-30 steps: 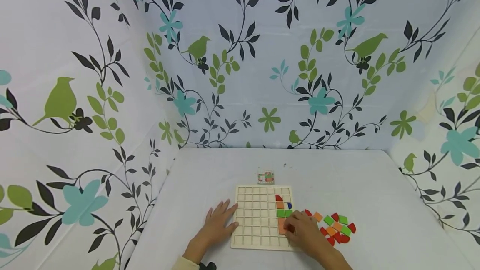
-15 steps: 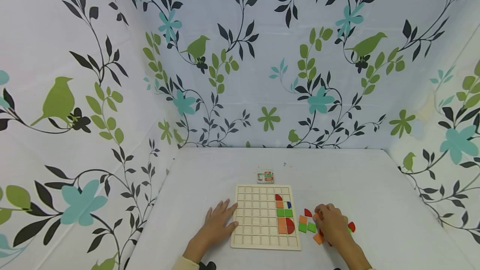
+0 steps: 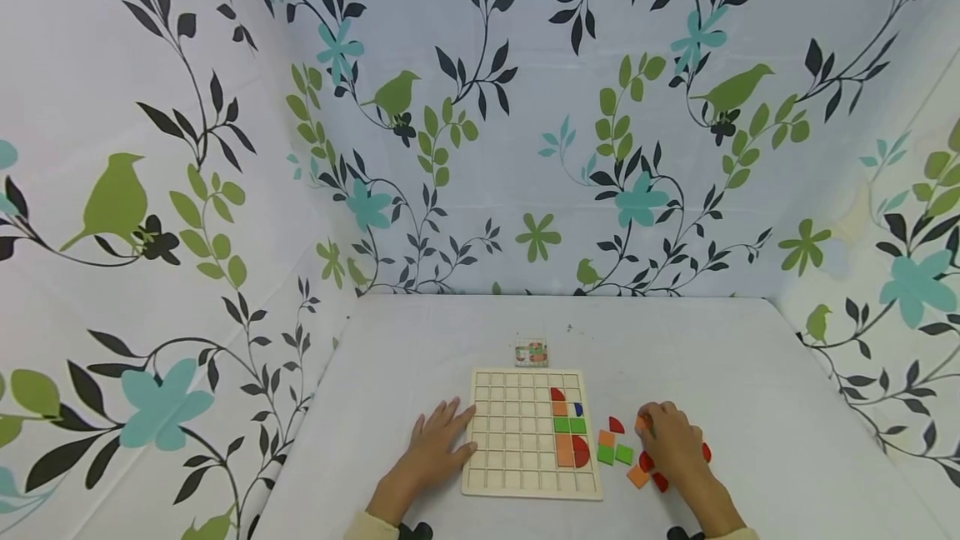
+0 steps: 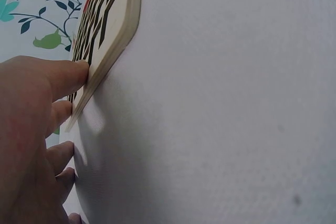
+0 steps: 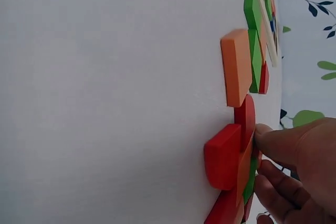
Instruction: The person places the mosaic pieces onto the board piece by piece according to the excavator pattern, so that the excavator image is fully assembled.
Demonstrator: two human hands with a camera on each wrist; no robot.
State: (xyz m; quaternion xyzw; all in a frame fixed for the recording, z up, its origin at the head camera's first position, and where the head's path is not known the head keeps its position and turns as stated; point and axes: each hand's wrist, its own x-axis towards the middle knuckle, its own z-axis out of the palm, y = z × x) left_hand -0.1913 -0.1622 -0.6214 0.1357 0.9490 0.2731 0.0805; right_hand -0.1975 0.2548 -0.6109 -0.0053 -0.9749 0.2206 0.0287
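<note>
A square wooden grid board (image 3: 513, 440) lies on the table, with red, orange, green and blue tiles set in cells along its right side. My left hand (image 3: 437, 448) rests at the board's left edge with its fingers spread; in the left wrist view the thumb touches the rim. To the right of the board, my right hand (image 3: 675, 444) is over the loose tiles and its curled thumb and fingers pinch an orange tile (image 3: 642, 422). A red tile (image 5: 222, 156) and another orange tile (image 5: 239, 66) lie near the fingertips; the hand hides part of the pile.
A small patterned card (image 3: 531, 352) lies behind the board. Between board and right hand are a red quarter-round tile (image 3: 616, 424) and green tiles (image 3: 623, 454). Patterned cloth walls (image 3: 487, 148) surround the white table (image 3: 405, 340).
My right hand left the board, where a red half-round now shows beside the orange tile, and moved right to the loose pile. An orange tile there shifted slightly. The left hand stayed put.
</note>
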